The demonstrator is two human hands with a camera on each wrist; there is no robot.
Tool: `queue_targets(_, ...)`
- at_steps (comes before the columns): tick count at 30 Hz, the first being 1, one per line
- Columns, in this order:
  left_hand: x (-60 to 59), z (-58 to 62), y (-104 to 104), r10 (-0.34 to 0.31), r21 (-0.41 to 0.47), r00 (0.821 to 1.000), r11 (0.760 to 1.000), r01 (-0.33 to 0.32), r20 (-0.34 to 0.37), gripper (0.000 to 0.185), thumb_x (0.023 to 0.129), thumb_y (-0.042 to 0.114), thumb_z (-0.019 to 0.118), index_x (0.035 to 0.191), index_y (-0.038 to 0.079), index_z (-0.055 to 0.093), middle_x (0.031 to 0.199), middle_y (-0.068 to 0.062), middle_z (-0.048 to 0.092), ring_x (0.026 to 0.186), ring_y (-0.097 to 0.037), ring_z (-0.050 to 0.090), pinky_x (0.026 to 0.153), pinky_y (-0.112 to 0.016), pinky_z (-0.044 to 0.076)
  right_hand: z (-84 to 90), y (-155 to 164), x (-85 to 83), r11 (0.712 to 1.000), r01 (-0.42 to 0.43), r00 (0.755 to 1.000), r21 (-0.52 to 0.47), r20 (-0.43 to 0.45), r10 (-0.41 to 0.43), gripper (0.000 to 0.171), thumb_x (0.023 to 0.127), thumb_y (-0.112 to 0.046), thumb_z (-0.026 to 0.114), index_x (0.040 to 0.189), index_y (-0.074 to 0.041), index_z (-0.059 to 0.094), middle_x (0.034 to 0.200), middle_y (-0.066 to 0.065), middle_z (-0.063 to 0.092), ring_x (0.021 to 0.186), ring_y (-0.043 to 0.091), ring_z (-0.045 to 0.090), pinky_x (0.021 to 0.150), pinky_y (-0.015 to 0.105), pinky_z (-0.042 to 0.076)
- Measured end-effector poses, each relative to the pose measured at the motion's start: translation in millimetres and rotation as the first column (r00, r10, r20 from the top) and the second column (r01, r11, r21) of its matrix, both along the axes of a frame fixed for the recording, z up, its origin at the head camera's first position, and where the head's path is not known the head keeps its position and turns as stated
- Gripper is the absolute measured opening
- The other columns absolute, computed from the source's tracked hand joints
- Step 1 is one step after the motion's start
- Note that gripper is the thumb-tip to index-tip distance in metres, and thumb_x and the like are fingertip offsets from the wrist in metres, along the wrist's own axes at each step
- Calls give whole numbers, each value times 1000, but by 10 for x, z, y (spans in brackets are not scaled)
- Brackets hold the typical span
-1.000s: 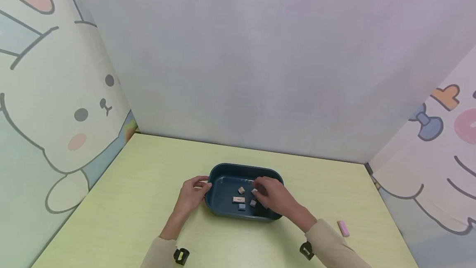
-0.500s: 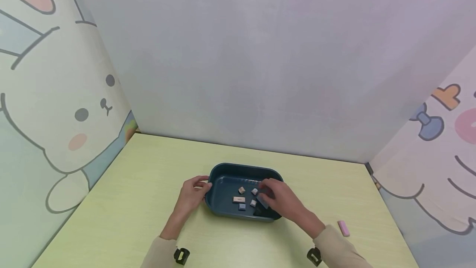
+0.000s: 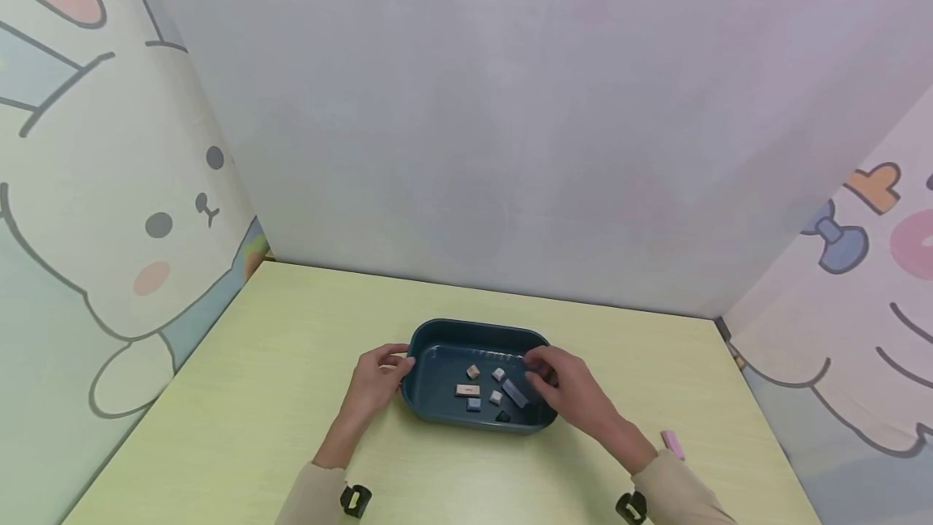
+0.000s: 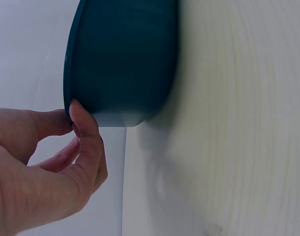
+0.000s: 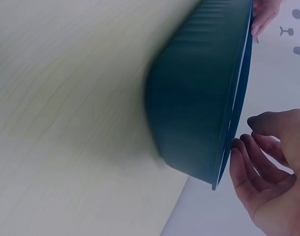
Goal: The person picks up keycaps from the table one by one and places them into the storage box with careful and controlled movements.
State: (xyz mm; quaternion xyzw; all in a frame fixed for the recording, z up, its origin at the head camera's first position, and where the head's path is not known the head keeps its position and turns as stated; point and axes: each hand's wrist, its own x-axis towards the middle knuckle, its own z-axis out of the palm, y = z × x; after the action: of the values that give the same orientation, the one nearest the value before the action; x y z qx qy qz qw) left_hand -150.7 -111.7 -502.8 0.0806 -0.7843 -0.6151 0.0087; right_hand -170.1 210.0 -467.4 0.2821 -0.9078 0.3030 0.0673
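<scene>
A dark teal rectangular basin point(image 3: 477, 428) holds several small keycaps. Among them are a long blue-grey keycap point(image 3: 515, 394), a long pale pink keycap point(image 3: 468, 390), a short blue keycap point(image 3: 474, 404), a dark keycap point(image 3: 503, 416) and a beige keycap point(image 3: 473, 372). Two whitish keycaps lie near the long blue-grey one. My left hand point(image 3: 373, 383) pinches the basin's left rim between thumb and fingers, as the left wrist view shows. My right hand point(image 3: 572, 387) hovers at the right rim, fingers loosely bent, thumb apart from the fingertips and nothing between them.
The basin rests on a pale yellow-green table point(image 3: 306, 330). A long pink keycap point(image 3: 673, 444) lies on the table to the right, beside my right sleeve point(image 3: 678, 484). A grey-white curtain point(image 3: 466, 144) hangs behind the table, with cartoon prints on both sides.
My right hand has drawn back rightward from the whitish keycaps to the right rim, uncovering the long blue-grey keycap and the dark one. My left hand has stayed on the left rim.
</scene>
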Motion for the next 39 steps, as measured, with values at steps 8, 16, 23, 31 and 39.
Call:
queue_targets(8, -13, 2, 1, 0, 0, 1000, 1000, 0, 0, 29, 98, 7, 68, 124, -4, 68, 96, -13, 68, 79, -31, 69, 61, -29, 54, -4, 99, 35, 996, 32, 999, -79, -36, -35, 25, 87, 4, 78, 109, -5, 69, 95, -3, 67, 80, 5, 59, 65, 27, 55)
queue_targets(16, -9, 11, -2, -1, 1, 1000, 1000, 1, 6, 29, 98, 7, 68, 125, -4, 68, 96, -13, 68, 79, -30, 69, 61, -30, 54, -17, 229, 57, 991, 80, 995, -104, -49, -85, 25, 87, 6, 77, 109, -4, 69, 97, 0, 69, 81, 8, 63, 65, 26, 55)
queue_targets(23, -5, 12, -8, 0, 2, 1000, 1000, 0, 7, 29, 98, 7, 68, 125, -5, 68, 96, -14, 68, 79, -29, 69, 63, -32, 56, -44, 310, 88, 987, 113, 992, -112, -50, -119, 23, 87, 5, 77, 108, -2, 70, 96, -1, 69, 80, 8, 63, 64, 25, 55)
queue_targets(31, -14, -3, -10, -2, 19, 1000, 1000, 2, 10, 29, 98, 7, 68, 125, -5, 67, 96, -14, 68, 79, -29, 69, 62, -31, 55, -72, 420, 139, 983, 144, 986, -116, -68, -152, 25, 84, 8, 78, 105, -2, 70, 95, 4, 70, 79, 7, 63, 63, 30, 56)
queue_targets(39, -17, -9, -9, -4, 16, 1000, 1000, 3, 4, 29, 98, 7, 69, 125, -5, 68, 95, -13, 68, 77, -28, 69, 61, -31, 55, -128, 559, 196, 978, 156, 981, -138, -90, -170, 27, 83, 10, 78, 103, -7, 70, 96, -1, 70, 78, 5, 63, 61, 26, 55)
